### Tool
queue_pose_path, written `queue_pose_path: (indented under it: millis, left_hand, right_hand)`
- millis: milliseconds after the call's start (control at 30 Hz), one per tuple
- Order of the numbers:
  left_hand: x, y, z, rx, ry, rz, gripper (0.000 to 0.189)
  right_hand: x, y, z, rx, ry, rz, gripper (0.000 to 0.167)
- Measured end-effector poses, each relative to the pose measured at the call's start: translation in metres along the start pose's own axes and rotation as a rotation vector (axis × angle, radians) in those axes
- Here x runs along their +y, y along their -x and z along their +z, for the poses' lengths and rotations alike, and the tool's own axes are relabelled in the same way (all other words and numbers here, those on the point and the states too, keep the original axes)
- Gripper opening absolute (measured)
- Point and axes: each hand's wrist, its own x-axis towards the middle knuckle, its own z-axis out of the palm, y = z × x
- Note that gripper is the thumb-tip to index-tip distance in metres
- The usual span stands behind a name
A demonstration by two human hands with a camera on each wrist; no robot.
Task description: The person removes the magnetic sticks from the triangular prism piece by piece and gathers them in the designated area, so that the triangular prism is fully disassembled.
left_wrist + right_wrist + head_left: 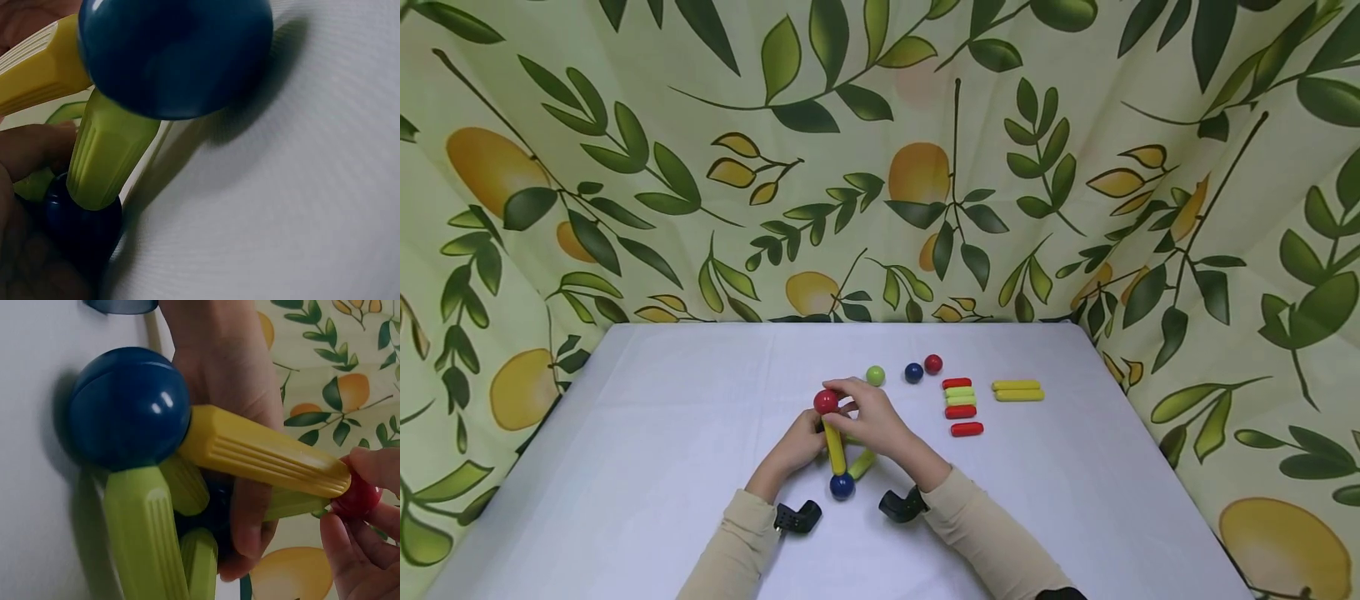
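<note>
In the head view my right hand [874, 417] pinches a red ball [826, 402] at the top of a yellow stick [835, 448]. The stick slants down to a blue ball [842, 486] resting on the table. Light green sticks [144, 531] also join that ball in the right wrist view. My left hand [797, 442] reaches in from the left, and its fingers curl round a second, dark blue ball [84, 219] at the frame's far side. That ball is partly hidden by the fingers and sticks. Another green stick [294, 505] runs up to the red ball.
To the right on the white-covered table [647, 433] lie short red and light green sticks [960, 401] in a column, and two yellow sticks [1018, 390]. Behind them sit loose green [876, 375], blue [913, 372] and red [933, 363] balls. A patterned curtain [850, 208] surrounds the back.
</note>
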Motion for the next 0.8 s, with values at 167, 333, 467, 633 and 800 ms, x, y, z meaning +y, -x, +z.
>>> queue_pose_path:
  millis: [167,333,467,633,800]
  left_hand:
    - [0.0012,0.002,-0.0004,-0.007,0.007,0.011,0.021]
    - [0.0024,0.0012,-0.0014,-0.013,-0.011,-0.019,0.019]
    - [0.0028,-0.0006,-0.0018,-0.013,-0.018,-0.037,0.017]
    - [0.0024,-0.0017,-0.0011,-0.021,-0.005,-0.039,0.018]
    - [0.0014,-0.002,0.0,-0.028,0.009,0.014,0.022]
  right_hand:
    - [-0.0024,-0.0013,0.0038,0.025,-0.032,0.056,0.04]
    - [0.0001,-0.0013,0.0057,0.034,-0.09,0.097,0.039]
    - [0.0012,-0.0008,0.0057,0.039,-0.071,0.091,0.038]
    - [0.0011,-0.0002,0.0056,0.049,-0.049,0.077,0.036]
    - [0.0027,-0.0003,0.0062,0.063,-0.071,0.09,0.035]
